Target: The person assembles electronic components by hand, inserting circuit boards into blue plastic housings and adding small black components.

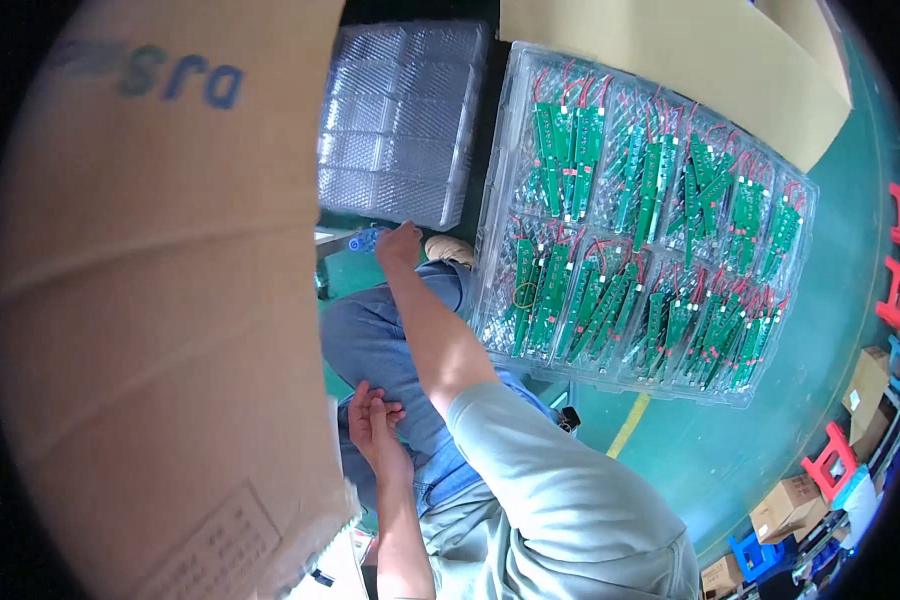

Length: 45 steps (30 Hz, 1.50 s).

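My right hand (400, 246) reaches forward past my knee, with its fingers curled. It is at the near edge of a clear ribbed plastic tray (400, 125), beside a small clear-and-blue plastic item (365, 239). What those fingers grip, if anything, is hidden. Closer to my body, my left hand (375, 418) is over my jeans, its fingers bent together. Whatever it may pinch is too small to make out. To the right, a large clear compartment tray (610, 378) holds several narrow green circuit boards (555, 295) with red wires.
A tall cardboard box (160, 330) fills the left side. More cardboard (660, 55) rises behind the board tray. At the far right, red stools (830, 457), a blue stool (755, 556) and a carton (788, 507) stand on the green floor (690, 450), which has a yellow line (628, 425).
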### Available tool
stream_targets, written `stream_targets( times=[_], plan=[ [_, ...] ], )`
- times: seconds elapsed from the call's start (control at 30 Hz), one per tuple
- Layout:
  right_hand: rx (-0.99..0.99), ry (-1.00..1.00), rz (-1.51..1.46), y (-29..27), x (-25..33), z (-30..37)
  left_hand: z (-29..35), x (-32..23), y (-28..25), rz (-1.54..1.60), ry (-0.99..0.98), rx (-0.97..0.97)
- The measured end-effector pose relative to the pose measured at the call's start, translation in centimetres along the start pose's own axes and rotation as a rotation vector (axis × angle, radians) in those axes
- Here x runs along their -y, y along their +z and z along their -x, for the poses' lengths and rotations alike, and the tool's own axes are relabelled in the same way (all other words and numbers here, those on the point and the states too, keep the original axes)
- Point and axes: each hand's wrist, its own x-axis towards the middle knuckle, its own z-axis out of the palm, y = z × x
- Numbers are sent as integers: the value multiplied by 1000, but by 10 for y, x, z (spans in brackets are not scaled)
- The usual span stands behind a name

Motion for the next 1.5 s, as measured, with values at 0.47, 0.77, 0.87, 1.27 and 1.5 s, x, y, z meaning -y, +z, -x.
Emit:
stream_targets(
  times=[0.47, 0.77, 0.87, 1.27, 1.5],
  plan=[
    [533, -363, -1035, -68, -6, 120, 16, 15, -19, -101, 207, 187],
    [375, -934, -529, -305, -57, 237, 116, -32, -6, -49, 481, 603],
    [308, -1067, -412, -329, -61, 248, 156, -77, -39, -90, 553, 831],
    [437, -1582, -137, -302, -25, 379, 168, -204, -205, -252, 1076, 556],
    [475, -1927, 190, -249, 26, 436, 77, -180, -329, -582, 1080, -337]
  ],
)
